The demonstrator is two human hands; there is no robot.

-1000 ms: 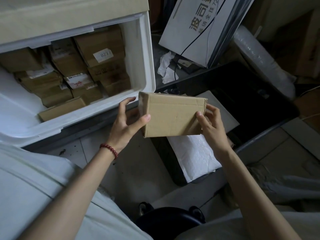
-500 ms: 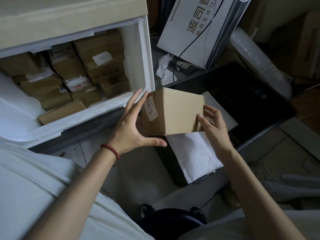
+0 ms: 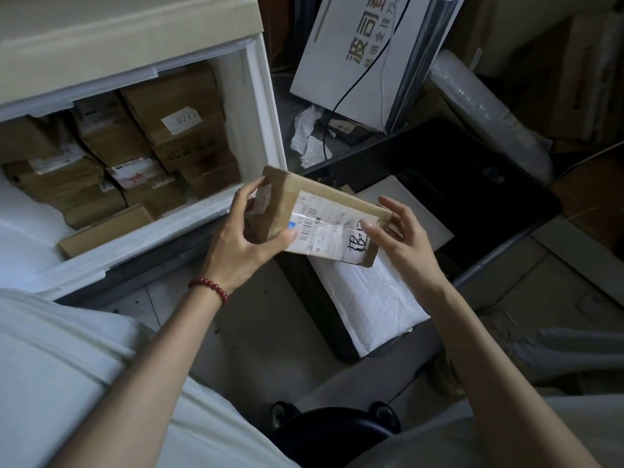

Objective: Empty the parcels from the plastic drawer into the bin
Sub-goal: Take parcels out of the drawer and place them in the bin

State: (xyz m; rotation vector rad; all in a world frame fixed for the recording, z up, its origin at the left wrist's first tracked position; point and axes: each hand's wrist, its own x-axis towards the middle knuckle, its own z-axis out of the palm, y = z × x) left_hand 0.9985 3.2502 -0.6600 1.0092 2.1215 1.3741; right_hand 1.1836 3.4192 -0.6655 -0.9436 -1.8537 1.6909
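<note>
A small brown cardboard parcel point(image 3: 314, 211) with a white shipping label hangs over the near corner of the black bin point(image 3: 506, 194). My left hand point(image 3: 243, 238) grips its left end, thumb on the label face and fingers behind. My right hand point(image 3: 401, 238) holds the right end, thumb on the label. The white plastic drawer point(image 3: 260, 130) stands pulled out at upper left, packed with several brown parcels point(image 3: 175, 130). Inside the bin lie a white padded mailer point(image 3: 368, 298) and a flat white packet point(image 3: 401, 201).
A large white printed box point(image 3: 364, 45) leans behind the bin, with black cables and crumpled paper point(image 3: 307, 136) below it. A bubble-wrap roll point(image 3: 486, 109) lies at right. A black stool point(image 3: 334, 437) is between my knees on the tiled floor.
Both hands have turned the parcel over: the plain face showed first, then the numbered end, and now the shipping label faces up. The parcel stays over the bin's near corner.
</note>
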